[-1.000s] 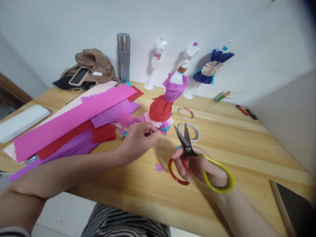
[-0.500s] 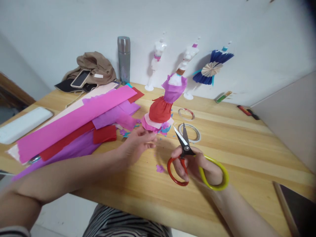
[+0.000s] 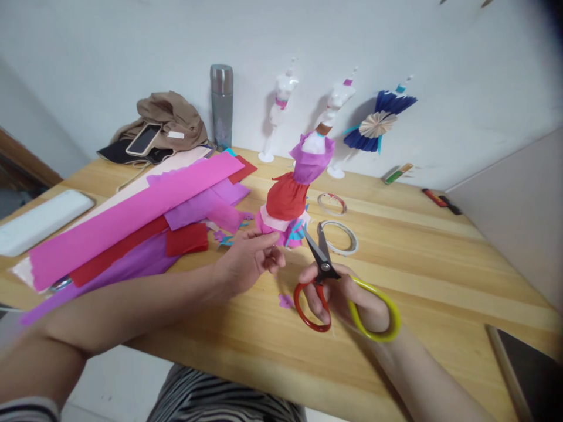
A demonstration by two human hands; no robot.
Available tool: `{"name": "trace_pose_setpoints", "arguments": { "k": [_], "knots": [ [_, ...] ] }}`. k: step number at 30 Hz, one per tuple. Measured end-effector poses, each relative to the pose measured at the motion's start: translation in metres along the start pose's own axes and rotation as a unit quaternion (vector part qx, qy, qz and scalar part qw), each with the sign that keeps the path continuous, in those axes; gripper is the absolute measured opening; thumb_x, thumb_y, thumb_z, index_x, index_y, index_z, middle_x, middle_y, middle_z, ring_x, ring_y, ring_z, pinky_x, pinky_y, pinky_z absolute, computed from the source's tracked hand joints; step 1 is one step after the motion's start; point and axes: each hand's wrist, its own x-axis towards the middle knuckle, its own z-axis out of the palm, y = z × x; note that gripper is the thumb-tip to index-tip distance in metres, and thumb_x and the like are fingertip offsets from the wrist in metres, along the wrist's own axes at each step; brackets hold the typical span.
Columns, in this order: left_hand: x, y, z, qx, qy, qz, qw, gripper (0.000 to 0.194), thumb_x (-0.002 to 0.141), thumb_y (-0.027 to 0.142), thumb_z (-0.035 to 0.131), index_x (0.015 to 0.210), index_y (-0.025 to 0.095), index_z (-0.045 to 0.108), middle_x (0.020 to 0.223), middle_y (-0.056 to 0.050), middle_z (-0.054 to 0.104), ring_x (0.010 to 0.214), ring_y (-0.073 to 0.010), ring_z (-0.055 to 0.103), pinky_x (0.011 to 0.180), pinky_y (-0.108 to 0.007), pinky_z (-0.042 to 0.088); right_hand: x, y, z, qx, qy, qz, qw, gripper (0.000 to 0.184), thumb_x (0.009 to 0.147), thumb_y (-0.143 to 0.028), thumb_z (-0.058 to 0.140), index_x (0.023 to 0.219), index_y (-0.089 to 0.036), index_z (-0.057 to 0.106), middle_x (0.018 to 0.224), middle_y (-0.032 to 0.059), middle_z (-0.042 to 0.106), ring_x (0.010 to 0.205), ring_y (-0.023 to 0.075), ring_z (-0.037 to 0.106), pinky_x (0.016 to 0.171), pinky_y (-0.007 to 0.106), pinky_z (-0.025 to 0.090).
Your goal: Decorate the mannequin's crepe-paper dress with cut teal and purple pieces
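Note:
A small white mannequin wears a crepe-paper dress, purple on top, red in the middle, with pale pink, bright pink and blue layers at the hem. My left hand is at the left side of the hem, thumb and curled fingers closed on the bright pink paper edge. Scissors with one red and one yellow handle are in my right hand. Their blades stand apart, tips beside the blue and pink hem paper. A purple paper flower lies on the table below.
Crepe-paper sheets are heaped at left, near a white case. Two tape rolls lie right of the dress. Behind stand a thermos and more mannequins, one in a blue paper dress. A dark tablet-like object is at lower right.
My right hand has moved slightly left with the scissors, bringing the blade tips to the hem. My left hand has shifted a little right, its fingers more curled.

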Motion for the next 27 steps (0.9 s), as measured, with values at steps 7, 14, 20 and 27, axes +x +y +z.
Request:
{"name": "trace_pose_setpoints", "arguments": {
  "k": [7, 14, 20, 27],
  "knots": [
    [0.001, -0.002, -0.001, 0.033, -0.031, 0.003, 0.999, 0.033, 0.065, 0.035, 0.089, 0.069, 0.016, 0.063, 0.056, 0.001, 0.058, 0.051, -0.0100, 0.054, 0.047, -0.022, 0.030, 0.001, 0.004, 0.009, 0.014, 0.009, 0.023, 1.000, 0.051, 0.092, -0.067, 0.068, 0.103, -0.018, 0.079, 0.064, 0.0027, 0.066, 0.044, 0.0115, 0.055, 0.044, 0.023, 0.042],
    [0.001, -0.003, -0.003, 0.031, -0.059, -0.017, 0.998, 0.041, 0.061, 0.043, 0.089, 0.067, 0.016, 0.059, 0.057, 0.000, 0.056, 0.052, -0.0108, 0.050, 0.046, -0.023, 0.030, 0.001, 0.017, 0.006, 0.026, 0.003, 0.036, 0.999, 0.048, 0.092, -0.067, 0.068, 0.104, -0.022, 0.081, 0.065, 0.0039, 0.068, 0.045, 0.0120, 0.058, 0.045, 0.021, 0.046],
    [0.002, -0.002, 0.001, 0.017, -0.052, 0.008, 0.998, 0.051, 0.063, 0.051, 0.094, 0.081, 0.018, 0.060, 0.069, 0.002, 0.054, 0.055, -0.0099, 0.050, 0.043, -0.022, 0.025, -0.001, 0.018, 0.002, 0.019, 0.002, 0.056, 0.998, 0.055, 0.088, -0.067, 0.073, 0.114, -0.019, 0.079, 0.070, 0.0055, 0.071, 0.049, 0.0127, 0.062, 0.049, 0.022, 0.049],
    [0.006, 0.001, 0.011, 0.004, 0.035, -0.019, 0.999, 0.029, 0.080, 0.036, 0.080, 0.080, 0.017, 0.058, 0.068, 0.001, 0.057, 0.051, -0.0093, 0.049, 0.044, -0.022, 0.025, -0.004, 0.011, 0.000, 0.004, -0.041, 0.063, 0.997, 0.053, 0.091, -0.063, 0.072, 0.113, -0.015, 0.078, 0.070, 0.0053, 0.070, 0.049, 0.0121, 0.059, 0.047, 0.022, 0.045]
  ]
}}
